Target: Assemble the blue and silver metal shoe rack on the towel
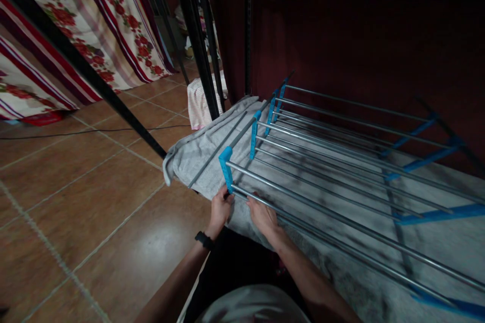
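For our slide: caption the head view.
Left hand and right hand on the near rail of a drying rack over a grey towel.

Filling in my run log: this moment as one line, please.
left hand: at near corner of drying rack | right hand: flat on gray towel under the rack

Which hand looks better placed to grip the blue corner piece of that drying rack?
Probably the left hand: it touches the blue corner piece, while the right hand rests farther along the metal rail.
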The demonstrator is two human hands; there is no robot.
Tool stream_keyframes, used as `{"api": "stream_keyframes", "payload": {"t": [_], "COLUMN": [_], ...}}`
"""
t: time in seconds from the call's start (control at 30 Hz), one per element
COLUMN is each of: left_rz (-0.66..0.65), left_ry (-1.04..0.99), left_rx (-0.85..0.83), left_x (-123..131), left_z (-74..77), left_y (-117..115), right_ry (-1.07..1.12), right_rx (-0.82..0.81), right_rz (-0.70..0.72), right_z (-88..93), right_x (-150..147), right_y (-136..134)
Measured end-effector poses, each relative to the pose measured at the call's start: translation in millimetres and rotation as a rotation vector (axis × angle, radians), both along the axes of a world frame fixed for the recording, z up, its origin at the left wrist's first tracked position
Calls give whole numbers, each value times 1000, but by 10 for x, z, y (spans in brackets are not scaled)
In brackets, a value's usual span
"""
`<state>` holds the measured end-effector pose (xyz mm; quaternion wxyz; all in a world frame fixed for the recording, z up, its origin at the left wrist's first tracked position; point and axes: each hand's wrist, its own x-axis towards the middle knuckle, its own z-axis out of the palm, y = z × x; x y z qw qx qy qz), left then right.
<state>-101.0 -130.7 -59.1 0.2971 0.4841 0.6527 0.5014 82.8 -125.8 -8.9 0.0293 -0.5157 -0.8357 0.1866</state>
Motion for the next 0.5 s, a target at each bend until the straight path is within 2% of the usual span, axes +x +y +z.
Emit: {"api": "stream_keyframes", "payload": {"t": [0.3,0.5], "left_rz": [-5,1], "left_ry": [-8,-15], "left_rx": [-5,1], "left_x": [-8,12], "left_z": [-24,-24], "left_y": [7,3], "right_ry": [43,-8], "right_rx": [-9,19], "right_rz": [5,18], "right_z": [17,-94], "right_x": [6,-13], "right_y": [20,28]}}
